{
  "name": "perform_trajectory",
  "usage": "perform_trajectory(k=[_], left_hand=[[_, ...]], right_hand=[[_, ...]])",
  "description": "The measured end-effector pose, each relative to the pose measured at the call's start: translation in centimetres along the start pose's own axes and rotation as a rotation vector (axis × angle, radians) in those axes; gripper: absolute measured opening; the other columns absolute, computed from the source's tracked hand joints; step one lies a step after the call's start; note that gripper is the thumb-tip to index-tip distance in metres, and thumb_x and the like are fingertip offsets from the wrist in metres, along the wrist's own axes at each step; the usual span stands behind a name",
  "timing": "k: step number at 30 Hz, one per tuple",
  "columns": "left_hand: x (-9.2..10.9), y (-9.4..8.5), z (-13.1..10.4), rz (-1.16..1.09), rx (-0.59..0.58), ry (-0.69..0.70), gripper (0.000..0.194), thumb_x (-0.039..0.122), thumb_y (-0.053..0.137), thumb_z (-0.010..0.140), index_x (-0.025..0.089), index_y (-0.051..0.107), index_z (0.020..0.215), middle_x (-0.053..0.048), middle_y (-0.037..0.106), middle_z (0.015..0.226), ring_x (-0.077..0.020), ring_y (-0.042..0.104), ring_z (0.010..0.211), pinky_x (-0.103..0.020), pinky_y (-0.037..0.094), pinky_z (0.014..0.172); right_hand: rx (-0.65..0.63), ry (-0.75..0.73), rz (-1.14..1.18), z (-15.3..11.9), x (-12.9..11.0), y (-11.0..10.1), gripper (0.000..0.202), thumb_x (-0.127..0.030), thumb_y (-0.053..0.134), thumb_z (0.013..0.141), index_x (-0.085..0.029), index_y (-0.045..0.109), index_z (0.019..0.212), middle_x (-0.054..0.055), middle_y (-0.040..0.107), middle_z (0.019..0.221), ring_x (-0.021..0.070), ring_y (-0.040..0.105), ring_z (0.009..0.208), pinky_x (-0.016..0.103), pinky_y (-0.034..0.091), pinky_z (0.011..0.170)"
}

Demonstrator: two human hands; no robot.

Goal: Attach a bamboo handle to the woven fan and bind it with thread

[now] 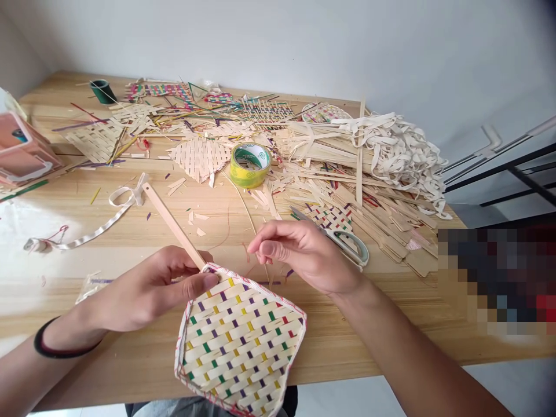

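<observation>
A woven fan [243, 341] with coloured strips, a white edge band and red stitching hangs over the table's front edge. Its flat wooden handle [174, 223] points up and to the left. My left hand [152, 289] grips the fan where handle and weave meet, thumb on top. Right of the handle, my right hand [299, 252] is raised with thumb and forefinger pinched together. A thin red thread [247, 260] shows near its fingertips; what they pinch is too small to make out. Scissors [354, 246] lie just beyond my right hand.
Yellow tape [250, 165] stands mid-table [208, 208]. Behind it are woven pieces [200, 159] and loose strips. White ribbon [99, 229] lies left, near a pink box [30, 150]. A green spool [103, 91] is at the back; bundled strips [330, 145] and white bands [399, 150] are right.
</observation>
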State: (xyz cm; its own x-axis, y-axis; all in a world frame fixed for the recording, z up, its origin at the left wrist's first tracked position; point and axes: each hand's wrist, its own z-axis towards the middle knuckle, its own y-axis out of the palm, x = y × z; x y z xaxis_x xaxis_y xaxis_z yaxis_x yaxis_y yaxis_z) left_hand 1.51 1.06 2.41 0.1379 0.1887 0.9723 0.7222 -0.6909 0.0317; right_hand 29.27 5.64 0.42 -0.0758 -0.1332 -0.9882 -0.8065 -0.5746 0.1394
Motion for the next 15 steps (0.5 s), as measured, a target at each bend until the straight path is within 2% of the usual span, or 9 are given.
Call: perform_trajectory(k=[3, 6, 11, 15], left_hand=[[0.4, -0.1, -0.2, 0.080, -0.020, 0.083, 0.030, 0.032, 0.059, 0.114, 0.017, 0.081, 0.101, -0.001, 0.073, 0.089, -0.0156, 0.070, 0.081, -0.020, 0.056, 0.074], [0.6, -0.3, -0.6, 0.099, -0.090, 0.220, 0.028, 0.039, 0.061, 0.114, 0.022, 0.084, 0.110, -0.005, 0.078, 0.097, -0.0205, 0.070, 0.091, -0.027, 0.060, 0.085], [0.3, -0.4, -1.2, 0.213, -0.087, 0.420, 0.036, 0.050, 0.059, 0.114, 0.029, 0.088, 0.115, -0.011, 0.079, 0.099, -0.0289, 0.066, 0.117, -0.038, 0.059, 0.105], [0.3, -0.4, -1.6, 0.371, -0.099, 0.482, 0.034, 0.050, 0.061, 0.113, 0.035, 0.091, 0.113, -0.012, 0.077, 0.108, -0.0292, 0.064, 0.121, -0.039, 0.058, 0.110]], right_hand=[[-0.087, 0.030, 0.020, -0.1, -0.3, 0.2, 0.021, -0.040, 0.086, 0.098, -0.020, 0.085, 0.092, 0.003, 0.076, 0.087, 0.0142, 0.066, 0.076, 0.028, 0.057, 0.076], [-0.203, -0.007, 0.100, -0.1, -0.2, 0.3, 0.019, -0.036, 0.085, 0.099, -0.020, 0.084, 0.091, 0.004, 0.075, 0.092, 0.0141, 0.068, 0.083, 0.027, 0.057, 0.082], [-0.400, -0.070, 0.245, 0.1, 1.1, 0.5, 0.016, -0.033, 0.087, 0.097, -0.020, 0.084, 0.088, 0.010, 0.074, 0.119, 0.0215, 0.073, 0.115, 0.040, 0.057, 0.107], [-0.551, -0.072, 0.319, 0.8, 2.3, 0.9, 0.010, -0.028, 0.091, 0.092, -0.020, 0.085, 0.091, 0.012, 0.075, 0.129, 0.0257, 0.074, 0.125, 0.046, 0.056, 0.115]])
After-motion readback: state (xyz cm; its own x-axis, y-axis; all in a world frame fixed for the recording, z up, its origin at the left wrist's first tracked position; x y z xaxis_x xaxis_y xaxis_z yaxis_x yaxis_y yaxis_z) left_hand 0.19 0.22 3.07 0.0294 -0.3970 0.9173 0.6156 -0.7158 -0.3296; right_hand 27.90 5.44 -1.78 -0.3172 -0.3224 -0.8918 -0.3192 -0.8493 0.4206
